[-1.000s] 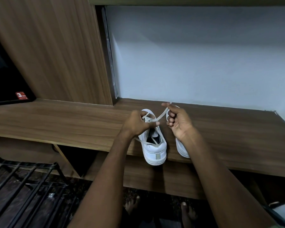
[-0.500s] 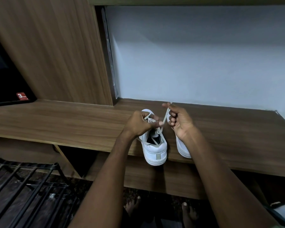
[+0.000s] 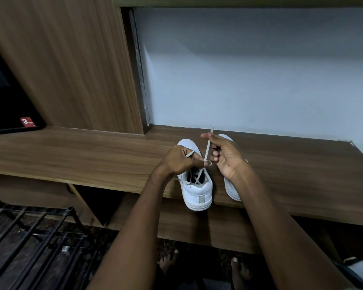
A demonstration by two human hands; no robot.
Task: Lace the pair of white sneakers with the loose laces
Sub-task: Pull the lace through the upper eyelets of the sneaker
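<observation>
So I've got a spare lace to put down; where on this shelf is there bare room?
Free: the wooden shelf left of the left sneaker, up to the wood panel, and the stretch right of the right sneaker toward the far end. Crowded: the middle, where the left hand and right hand work the lace.

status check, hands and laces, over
Left hand pinches lace over left sneaker. Right hand holds lace end up. Right sneaker mostly hidden behind it.
</observation>
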